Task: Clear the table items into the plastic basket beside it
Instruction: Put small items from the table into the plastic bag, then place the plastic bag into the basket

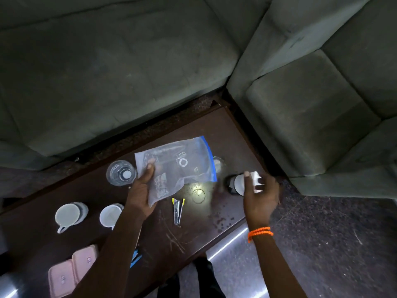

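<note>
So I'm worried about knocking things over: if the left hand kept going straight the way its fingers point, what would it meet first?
Probably nothing on the table: the left hand points past the zip bag it holds, toward the table's far edge and the sofa. Depth is unclear.

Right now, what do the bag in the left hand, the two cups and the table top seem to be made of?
The bag: thin clear plastic film, crinkled, with a blue zip strip.
The two cups: probably glazed ceramic, white and smooth; plastic is possible.
The table: dark brown wood or laminate, semi-gloss, scratched and reflecting a light.
</note>
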Motion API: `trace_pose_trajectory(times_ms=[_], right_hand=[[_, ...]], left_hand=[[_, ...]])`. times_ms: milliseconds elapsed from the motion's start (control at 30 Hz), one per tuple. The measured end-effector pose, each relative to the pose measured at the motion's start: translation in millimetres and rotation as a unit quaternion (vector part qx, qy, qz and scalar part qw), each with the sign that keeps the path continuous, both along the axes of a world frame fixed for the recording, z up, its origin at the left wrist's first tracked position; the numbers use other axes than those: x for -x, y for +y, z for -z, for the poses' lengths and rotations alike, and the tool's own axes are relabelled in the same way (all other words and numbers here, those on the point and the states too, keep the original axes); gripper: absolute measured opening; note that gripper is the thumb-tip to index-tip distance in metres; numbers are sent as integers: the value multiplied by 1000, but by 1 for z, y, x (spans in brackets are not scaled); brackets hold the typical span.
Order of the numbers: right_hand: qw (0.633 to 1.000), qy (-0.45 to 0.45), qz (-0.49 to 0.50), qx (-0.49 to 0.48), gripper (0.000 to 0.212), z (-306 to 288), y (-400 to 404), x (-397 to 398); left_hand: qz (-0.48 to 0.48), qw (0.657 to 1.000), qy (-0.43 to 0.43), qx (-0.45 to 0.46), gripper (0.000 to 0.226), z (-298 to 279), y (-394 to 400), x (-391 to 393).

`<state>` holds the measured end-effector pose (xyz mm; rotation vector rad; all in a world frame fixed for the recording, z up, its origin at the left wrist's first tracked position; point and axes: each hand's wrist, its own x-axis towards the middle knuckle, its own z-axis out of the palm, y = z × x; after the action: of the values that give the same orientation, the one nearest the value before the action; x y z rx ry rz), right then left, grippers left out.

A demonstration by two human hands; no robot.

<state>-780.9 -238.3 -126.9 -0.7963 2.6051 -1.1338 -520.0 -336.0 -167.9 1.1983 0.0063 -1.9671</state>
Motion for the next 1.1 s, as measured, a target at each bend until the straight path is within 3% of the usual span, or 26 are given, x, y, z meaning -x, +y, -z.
trace_pose_trajectory(times_ms=[67,133,167,233,300,400,500,567,667,833,933,1000,1100], right_hand=[[973,-213,-71,42,27,-23,-17,-46],[877,-464,-113,54,37,-44,-37,-96],[831,-542,-119,50,42,-52,-47,-118],[783,-606,-130,54,51,-63,-67,-152],[777,-608,-146,72,63,-72,-84,-176],[796,-570,-193,64,77,-79,-103,-205],[828,-472,-304,4,65,-80,-112,-240],[820,-423,-384,-30,48,-79,-115,-267],[768,-412,-485,-66,13,-78,-122,-308],[607,-542,-555,-174,12,-82,-125,-396],[521,-526,-618,-265,25,-82,-113,-449],[492,-482,-657,-306,36,-83,-105,-479],[491,-436,-691,-303,40,-89,-93,-524]], left_hand=[[-33,999,1,12,47,-6,0,-6],[-64,997,-8,30,48,-14,2,-13],[-81,996,-13,41,44,-19,3,-18],[-125,990,-32,60,33,-29,4,-35],[-162,983,-45,73,34,-36,6,-61],[-192,971,-95,103,41,-42,17,-112],[-204,960,-142,129,37,-51,39,-165],[-225,950,-172,130,35,-59,57,-199],[-280,922,-236,123,36,-72,89,-252],[-363,886,-253,137,20,-87,153,-321],[-402,874,-237,135,33,-88,197,-350],[-430,861,-243,125,33,-87,228,-371],[-474,834,-265,99,25,-83,271,-401]])
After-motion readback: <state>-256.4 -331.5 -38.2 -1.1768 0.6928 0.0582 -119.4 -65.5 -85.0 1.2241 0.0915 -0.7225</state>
